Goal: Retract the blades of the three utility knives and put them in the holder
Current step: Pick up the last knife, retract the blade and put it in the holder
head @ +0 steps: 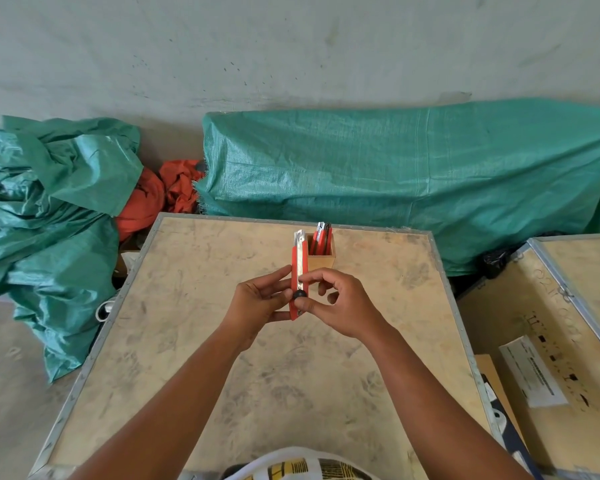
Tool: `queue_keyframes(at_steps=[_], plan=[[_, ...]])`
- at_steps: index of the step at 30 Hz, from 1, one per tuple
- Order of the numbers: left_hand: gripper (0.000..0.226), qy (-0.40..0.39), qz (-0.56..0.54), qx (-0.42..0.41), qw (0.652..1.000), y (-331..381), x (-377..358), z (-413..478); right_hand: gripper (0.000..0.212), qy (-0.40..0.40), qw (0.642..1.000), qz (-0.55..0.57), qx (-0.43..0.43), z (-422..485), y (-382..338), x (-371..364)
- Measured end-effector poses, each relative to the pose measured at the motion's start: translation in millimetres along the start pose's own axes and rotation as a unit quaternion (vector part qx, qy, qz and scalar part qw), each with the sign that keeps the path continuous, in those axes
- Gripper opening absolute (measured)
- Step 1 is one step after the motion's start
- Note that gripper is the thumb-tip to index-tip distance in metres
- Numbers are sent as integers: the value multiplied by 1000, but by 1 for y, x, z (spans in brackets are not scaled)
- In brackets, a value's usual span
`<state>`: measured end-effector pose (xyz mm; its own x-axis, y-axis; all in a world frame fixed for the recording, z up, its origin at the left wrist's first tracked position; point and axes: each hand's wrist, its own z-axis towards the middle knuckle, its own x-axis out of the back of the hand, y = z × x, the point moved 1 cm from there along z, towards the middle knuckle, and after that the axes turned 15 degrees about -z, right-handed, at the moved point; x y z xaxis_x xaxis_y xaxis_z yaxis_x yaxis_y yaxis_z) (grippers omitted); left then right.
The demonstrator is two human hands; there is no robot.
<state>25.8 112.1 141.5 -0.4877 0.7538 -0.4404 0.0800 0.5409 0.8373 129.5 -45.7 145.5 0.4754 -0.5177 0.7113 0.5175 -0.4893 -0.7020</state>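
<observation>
Plywood crate top (274, 368), pale and scuffed with a metal edge band, serves as the work surface; two bare forearms reach over it from the near edge. Both hands hold one red utility knife (299, 271) upright above the middle of the crate. Left hand (257, 303): fingers closed narrowly on the lower left side of the handle, thumb behind. Right hand (340, 306): thumb and forefinger pinched at the black knob (299, 294) on the lower part of the knife, remaining fingers curled loosely and clear of it. Metal tip of the knife points up and away from the person; whether any blade still projects, cannot tell.

Just beyond the held knife, to its right, a small wooden holder (321, 259) stands on the crate near the far edge. Two more red knives (321, 237) stand in it, leaning slightly, tops above the rim.

Second crate (548, 327) to the right, with a paper label (530, 372) on it. Behind: green tarpaulin (413, 181) draped over a long shape, a crumpled green heap (49, 209) at left, orange cloth (153, 199) between them, grey wall (291, 46).
</observation>
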Motion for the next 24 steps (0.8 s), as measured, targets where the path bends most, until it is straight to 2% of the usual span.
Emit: queue_keyframes(at_steps=[2, 9, 14, 24], plan=[[45, 0, 3, 0, 1000, 1, 0, -1, 31, -9, 1000, -8, 11, 0, 1, 1], [44, -1, 9, 1, 1000, 2, -2, 1, 28, 47, 999, -9, -1, 1, 2, -7], [44, -3, 21, 5, 1000, -1, -3, 7, 21, 42, 996, 70, -39, 8, 8, -4], [42, -30, 38, 7, 999, 18, -24, 59, 26, 61, 994, 81, -44, 70, 34, 18]])
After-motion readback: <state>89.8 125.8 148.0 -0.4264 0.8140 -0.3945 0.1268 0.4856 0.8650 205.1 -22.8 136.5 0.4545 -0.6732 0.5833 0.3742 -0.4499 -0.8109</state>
